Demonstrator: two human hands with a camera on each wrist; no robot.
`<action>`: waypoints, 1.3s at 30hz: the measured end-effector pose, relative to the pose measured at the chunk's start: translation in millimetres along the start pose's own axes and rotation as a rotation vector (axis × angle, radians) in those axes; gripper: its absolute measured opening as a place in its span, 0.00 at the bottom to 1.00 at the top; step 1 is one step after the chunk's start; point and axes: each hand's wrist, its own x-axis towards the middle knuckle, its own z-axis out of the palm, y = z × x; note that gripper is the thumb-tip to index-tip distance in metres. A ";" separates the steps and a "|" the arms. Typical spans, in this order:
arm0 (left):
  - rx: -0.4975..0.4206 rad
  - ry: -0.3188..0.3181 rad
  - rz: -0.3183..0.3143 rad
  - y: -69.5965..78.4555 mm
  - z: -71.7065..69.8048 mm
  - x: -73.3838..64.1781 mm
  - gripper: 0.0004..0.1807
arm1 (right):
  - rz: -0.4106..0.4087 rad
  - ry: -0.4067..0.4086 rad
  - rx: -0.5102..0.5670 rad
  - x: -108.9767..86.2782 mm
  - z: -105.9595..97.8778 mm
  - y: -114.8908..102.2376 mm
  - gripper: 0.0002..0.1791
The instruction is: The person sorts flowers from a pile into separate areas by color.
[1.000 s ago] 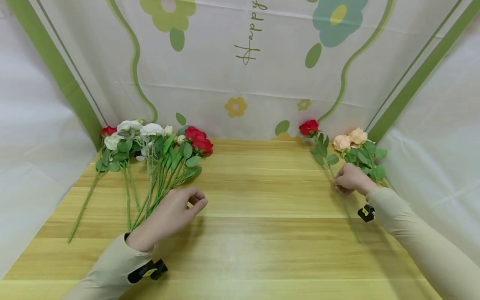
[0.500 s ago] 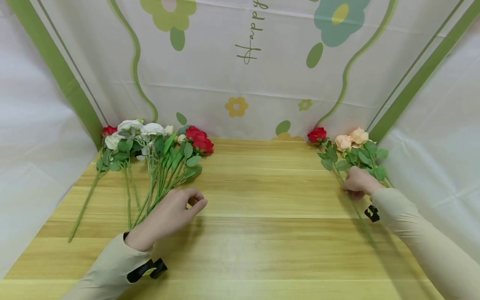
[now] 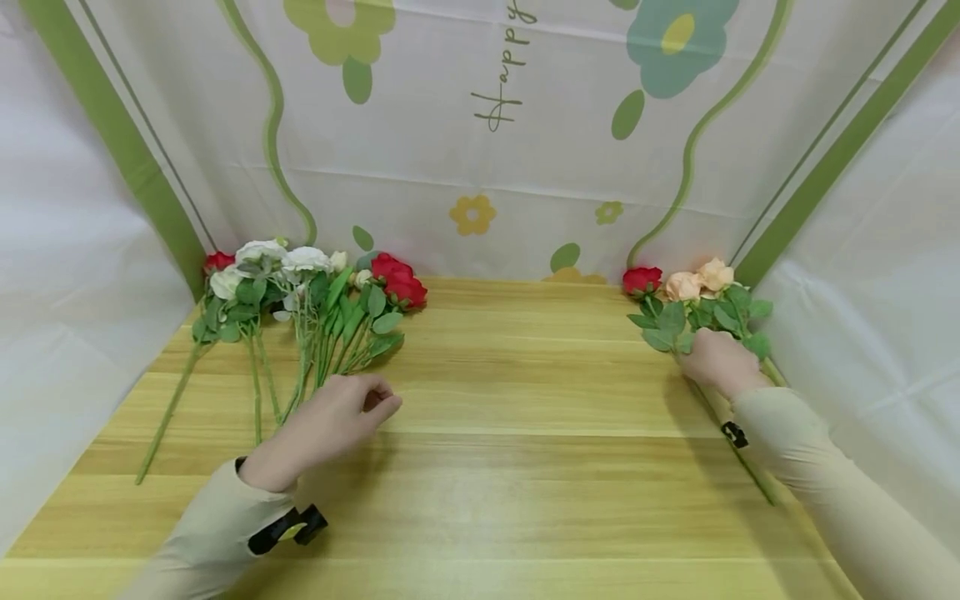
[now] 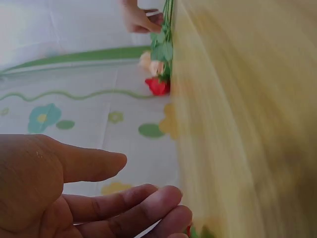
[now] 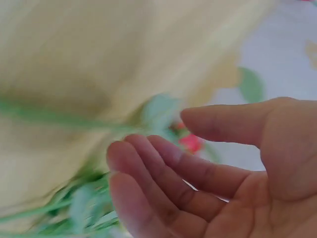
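At the table's right side, a single red rose (image 3: pixel 642 281) lies with its bloom by the back cloth and its green stem (image 3: pixel 742 467) slanting toward the front right. Close over that stem is my right hand (image 3: pixel 722 362); the right wrist view shows its thumb and curved fingers apart, with the stem beyond the fingertips. Peach roses (image 3: pixel 684 286) lie right beside the red one, their lower stems partly hidden by the hand. My left hand (image 3: pixel 322 429) hovers with loosely bent fingers, nothing between them, overlapping the lower stems of the left-hand flowers in the head view.
Spread across the back left of the wooden table (image 3: pixel 480 500) are white flowers (image 3: pixel 305 259), a large red flower (image 3: pixel 399 281) and a smaller red one (image 3: pixel 219 261), with long stems pointing frontward. A printed cloth (image 3: pixel 420 125) stands behind the table.
My right hand has shifted the red rose rightward and nearer, up against the peach roses, and its fingers have come off the stem. The left hand has drawn slightly back to the left.
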 end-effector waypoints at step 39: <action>0.290 -0.021 -0.211 -61.1 -17.6 10.3 0.23 | -0.434 -0.027 0.366 -52.7 41.5 -163.3 0.11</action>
